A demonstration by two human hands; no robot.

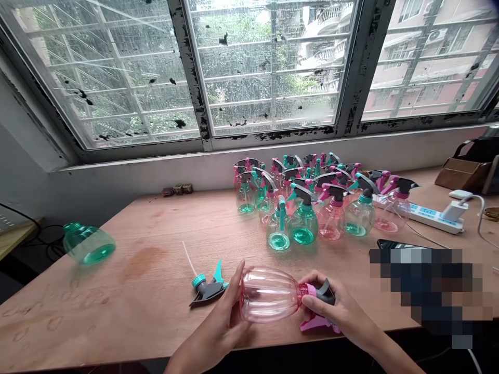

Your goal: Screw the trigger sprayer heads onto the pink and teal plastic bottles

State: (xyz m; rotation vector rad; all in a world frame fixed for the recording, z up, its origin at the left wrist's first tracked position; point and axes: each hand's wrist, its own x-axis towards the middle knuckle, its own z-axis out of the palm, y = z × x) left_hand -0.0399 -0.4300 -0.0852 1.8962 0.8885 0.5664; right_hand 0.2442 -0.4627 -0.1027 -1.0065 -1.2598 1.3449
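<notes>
A clear pink spray bottle (pixel 268 294) lies sideways between my hands, above the table's front edge. My left hand (pixel 230 311) is closed around its base. At the neck, my right hand (pixel 331 304) grips the pink collar of the black and pink spray head (pixel 323 293), whose trigger points down. Left of my left hand, a loose spray head (pixel 208 288) with a teal collar and trigger rests on the wood, its thin tube pointing up and back. Farther left, a green bottle (pixel 89 243) without a spray head lies tilted on its side.
Several pink and green spray bottles (pixel 305 224) with heads stand grouped at the back. Behind them to the right lie a white power strip (pixel 432 217) with cables and a brown bag (pixel 463 171). Small dark blocks (pixel 178 190) sit by the wall. A blurred phone-like object (pixel 405 245) lies right.
</notes>
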